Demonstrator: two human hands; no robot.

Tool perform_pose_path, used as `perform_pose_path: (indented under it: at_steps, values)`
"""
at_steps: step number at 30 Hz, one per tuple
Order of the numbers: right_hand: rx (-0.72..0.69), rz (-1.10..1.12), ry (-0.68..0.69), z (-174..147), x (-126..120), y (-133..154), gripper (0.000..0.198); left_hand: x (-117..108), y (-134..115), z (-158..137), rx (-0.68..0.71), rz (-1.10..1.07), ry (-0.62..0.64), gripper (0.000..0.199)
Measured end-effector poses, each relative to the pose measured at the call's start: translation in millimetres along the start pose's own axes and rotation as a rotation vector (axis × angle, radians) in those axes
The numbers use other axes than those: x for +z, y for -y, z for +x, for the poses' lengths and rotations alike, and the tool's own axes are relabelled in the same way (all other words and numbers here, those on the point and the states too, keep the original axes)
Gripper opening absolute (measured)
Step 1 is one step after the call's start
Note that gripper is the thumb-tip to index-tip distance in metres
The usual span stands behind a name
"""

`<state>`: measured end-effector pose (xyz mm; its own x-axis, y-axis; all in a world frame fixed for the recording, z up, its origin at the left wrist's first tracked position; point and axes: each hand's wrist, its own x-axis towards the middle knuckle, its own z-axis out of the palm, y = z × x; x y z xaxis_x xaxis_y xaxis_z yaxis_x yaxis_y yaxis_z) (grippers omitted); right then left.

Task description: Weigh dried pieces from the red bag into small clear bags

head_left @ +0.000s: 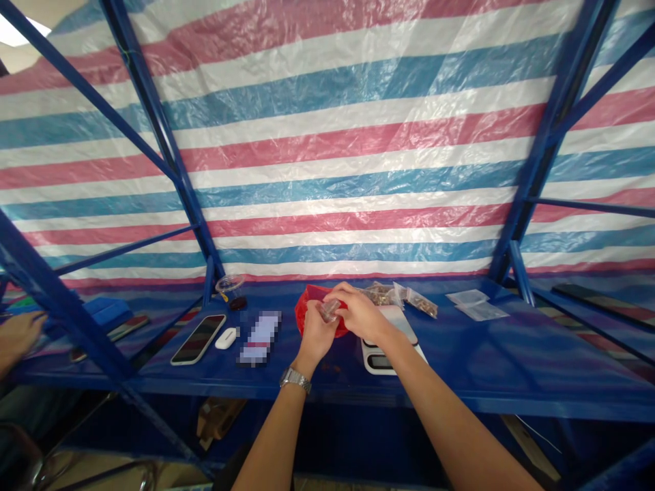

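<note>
Both hands meet over a red plastic bag [307, 300] that stands on the blue shelf. Between them is a small clear plastic bag [330, 310], its contents too small to make out. My left hand [316, 334], with a metal watch on the wrist, is closed on its left side. Fingers of my right hand [358, 310] pinch it from the right. Under my right forearm lies a white kitchen scale [381, 361], partly covered by the arm. Just behind the scale, small filled bags [422, 303] hold brownish pieces.
Flat clear bags [481, 310] lie to the right. On the left are a phone [198, 339], a white earbud case [226, 338], a blurred-out phone screen [260, 339] and a clear cup [233, 293] with dark liquid. Blue posts [168, 150] frame the shelf. Another person's hand [20, 337] shows far left.
</note>
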<state>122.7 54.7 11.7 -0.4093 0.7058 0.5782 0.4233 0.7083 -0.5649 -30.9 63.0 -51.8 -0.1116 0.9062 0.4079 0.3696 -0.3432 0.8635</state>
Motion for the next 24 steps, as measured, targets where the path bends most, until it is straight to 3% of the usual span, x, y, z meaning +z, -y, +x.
perform_pose_path:
  at_steps: [7, 9, 13, 17, 21, 24]
  values:
    - [0.034, 0.249, 0.055, 1.5, 3.7, 5.6, 0.039, -9.5, -11.1, -2.5, 0.089, -0.112, -0.005, 0.023]
    - [0.030, 0.245, 0.073, 1.6, 5.6, 7.2, 0.041, -10.3, -12.5, -4.0, 0.100, -0.109, 0.006, 0.024]
    - [0.091, 0.175, -0.028, 1.9, 11.1, 1.9, 0.050, -7.9, -16.0, -5.9, 0.055, -0.052, 0.031, 0.031]
    - [0.125, 0.166, -0.085, 2.1, 10.0, -7.6, 0.047, -3.5, -19.7, -6.1, -0.005, -0.083, 0.017, 0.037]
    - [0.109, 0.162, -0.121, 2.4, 2.4, -9.2, 0.044, -3.2, -23.8, -7.9, -0.032, -0.058, 0.080, 0.027]
    - [0.075, 0.177, -0.100, 2.2, -2.7, -7.1, 0.041, -3.7, -25.7, -10.5, 0.044, -0.036, 0.076, 0.021]
